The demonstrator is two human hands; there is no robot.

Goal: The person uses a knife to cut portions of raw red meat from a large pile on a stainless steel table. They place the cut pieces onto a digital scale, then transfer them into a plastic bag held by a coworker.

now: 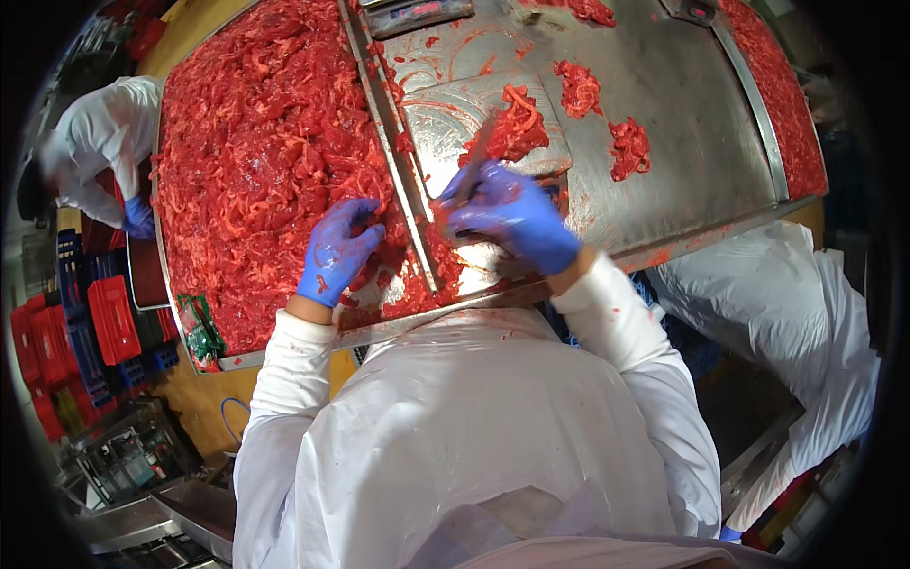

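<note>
My left hand, in a blue glove, rests at the heap of red meat pieces on the left, fingers curved and apart, beside a raised metal divider. My right hand, also gloved, grips a knife whose blade is blurred, just right of the divider. Below and around that hand are meat scraps, and a larger clump lies on the metal board beyond it. Two smaller clumps sit farther right on the steel table.
Another worker in white bends at the left, beside red crates. A second person in white is at the lower right. More meat fills the far right section. Scales stand at the back; machinery is lower left.
</note>
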